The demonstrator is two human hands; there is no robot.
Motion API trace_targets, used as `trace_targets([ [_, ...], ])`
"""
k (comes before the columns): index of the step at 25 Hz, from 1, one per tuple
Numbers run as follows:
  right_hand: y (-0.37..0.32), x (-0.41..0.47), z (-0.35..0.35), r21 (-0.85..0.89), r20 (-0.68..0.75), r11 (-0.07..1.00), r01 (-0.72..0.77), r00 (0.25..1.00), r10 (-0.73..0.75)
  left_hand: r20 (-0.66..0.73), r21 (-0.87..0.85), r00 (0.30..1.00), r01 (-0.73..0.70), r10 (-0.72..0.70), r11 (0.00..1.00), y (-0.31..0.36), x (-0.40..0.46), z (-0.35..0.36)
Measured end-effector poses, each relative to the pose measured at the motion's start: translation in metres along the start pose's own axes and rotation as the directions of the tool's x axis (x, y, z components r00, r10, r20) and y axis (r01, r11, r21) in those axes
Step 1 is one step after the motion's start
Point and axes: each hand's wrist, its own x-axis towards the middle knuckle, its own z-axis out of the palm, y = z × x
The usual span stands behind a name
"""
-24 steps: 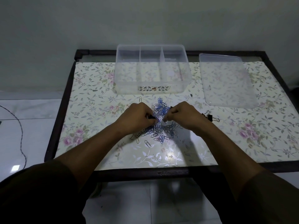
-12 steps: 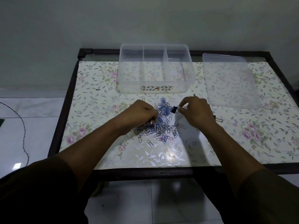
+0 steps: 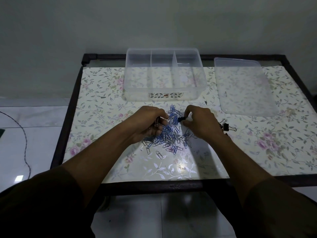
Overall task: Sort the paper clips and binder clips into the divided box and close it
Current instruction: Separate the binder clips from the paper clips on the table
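A heap of blue and silver paper clips lies on the floral table in front of the clear divided box, whose three compartments look bare. My left hand is curled over the heap's left side, fingers closed on several paper clips. My right hand pinches a small black binder clip just above the heap's right edge. More black binder clips lie to the right of my right wrist. The clear lid rests flat to the right of the box.
The table has a dark frame and a floral covering, with a glare spot near the front edge. A white tiled floor with a dark cable lies to the left. A plain wall stands behind the table.
My right hand drew away from my left, lifting a black binder clip out of the heap. My left hand stayed on the heap, closing on paper clips.
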Motion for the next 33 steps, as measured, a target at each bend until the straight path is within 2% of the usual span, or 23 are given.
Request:
trace_targets([
  [5,-0.01,0.001,-0.021,0.053,0.168,0.998,-0.026,0.986,0.017,0.033,-0.079,0.995,0.094,-0.091,0.992,0.001,0.001,0.003],
  [7,-0.013,-0.003,-0.028,0.19,0.254,0.98,-0.068,0.967,0.018,0.053,-0.133,0.991,0.13,-0.124,0.983,0.003,0.002,0.009],
  [9,-0.013,-0.007,-0.034,0.408,0.332,0.894,-0.185,0.942,0.044,0.066,-0.179,0.987,0.158,-0.149,0.971,0.005,0.002,0.018],
  [11,-0.01,-0.011,-0.041,0.469,0.332,0.852,-0.233,0.94,0.074,0.093,-0.229,0.982,0.182,-0.165,0.956,0.009,0.003,0.029],
  [15,0.005,-0.023,-0.062,0.286,0.25,0.929,-0.234,0.954,0.163,0.182,-0.314,0.969,0.219,-0.168,0.924,0.011,0.002,0.066],
  [22,0.06,-0.04,-0.087,0.214,0.222,0.913,-0.346,0.928,0.3,0.227,-0.38,0.956,0.262,-0.185,0.887,0.011,0.0,0.147],
  [29,0.087,-0.037,-0.093,0.061,0.177,0.939,-0.338,0.93,0.323,0.244,-0.165,0.945,0.261,-0.217,0.951,0.021,0.007,0.176],
  [33,0.083,-0.037,-0.095,-0.12,0.005,0.944,-0.308,0.95,0.311,0.177,0.014,0.972,0.152,-0.152,0.988,0.022,0.004,0.147],
])
